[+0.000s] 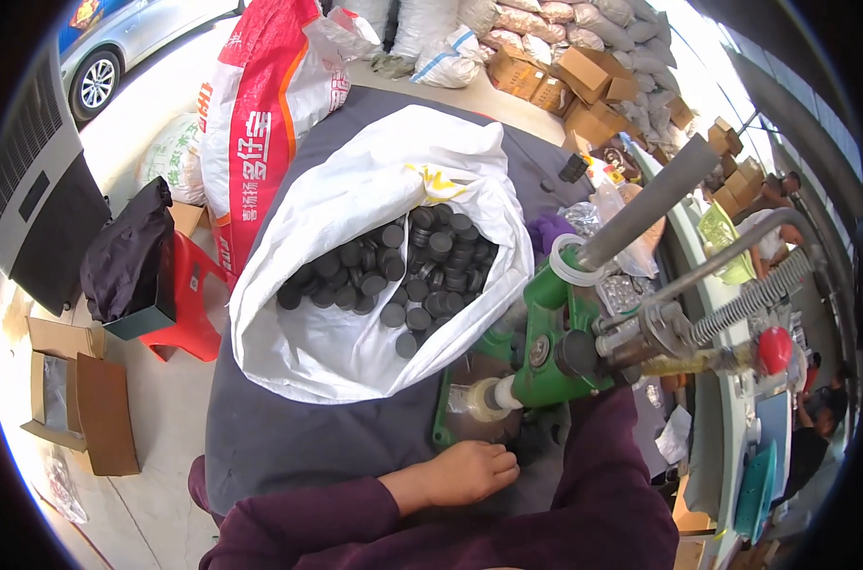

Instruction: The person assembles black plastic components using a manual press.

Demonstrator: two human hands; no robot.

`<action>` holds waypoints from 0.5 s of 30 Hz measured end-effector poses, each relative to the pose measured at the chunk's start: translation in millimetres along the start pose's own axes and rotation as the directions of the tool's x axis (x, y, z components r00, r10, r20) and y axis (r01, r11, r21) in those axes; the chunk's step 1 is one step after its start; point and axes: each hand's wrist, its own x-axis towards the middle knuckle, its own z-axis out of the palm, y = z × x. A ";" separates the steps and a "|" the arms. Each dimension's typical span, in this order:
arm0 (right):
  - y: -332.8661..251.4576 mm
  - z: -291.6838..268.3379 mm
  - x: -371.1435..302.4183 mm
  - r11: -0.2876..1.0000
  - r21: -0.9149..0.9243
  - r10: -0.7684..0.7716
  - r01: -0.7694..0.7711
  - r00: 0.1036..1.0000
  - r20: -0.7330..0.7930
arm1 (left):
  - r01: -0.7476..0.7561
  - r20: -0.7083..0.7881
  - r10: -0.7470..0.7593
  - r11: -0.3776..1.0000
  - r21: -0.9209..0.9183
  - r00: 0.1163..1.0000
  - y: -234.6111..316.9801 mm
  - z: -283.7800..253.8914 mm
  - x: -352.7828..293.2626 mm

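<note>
My left hand [473,472] rests low in front of the green hand press [546,361], its fingers curled together by the foot of the press. Whatever those fingertips hold, if anything, is too hidden to make out. My right sleeve [604,442] reaches up behind the press, which covers the right hand. Left of the press, a white woven sack [374,361] lies with its mouth spread wide. Inside it is a heap of small black round discs [439,247]. A thick grey bar [650,199] slants up from the press, and a red ball knob [774,350] sits on its right side.
Dark grey cloth [289,446] covers the table. A red and white sack [260,123] stands at its far left, beside a red stool [186,304]. Cardboard boxes [593,76] pile up at the back. Along the right runs a cluttered bench with a person [772,237] beyond it.
</note>
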 end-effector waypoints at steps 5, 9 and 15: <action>-48.5 3.1 7.8 0.999 0.024 0.042 -0.040 0.996 -0.077 | -0.070 -0.033 0.072 0.996 0.055 0.997 2.4 8.2 1.6; -174.6 141.1 -1.2 0.387 -0.816 -0.316 0.429 0.893 0.320 | -0.013 -0.065 0.022 0.991 0.133 0.998 -1.4 7.2 -4.4; -358.5 202.0 -33.4 0.997 -0.071 -0.003 -0.034 0.889 -0.458 | -0.063 -0.110 0.091 0.970 0.236 0.990 -0.8 7.3 1.7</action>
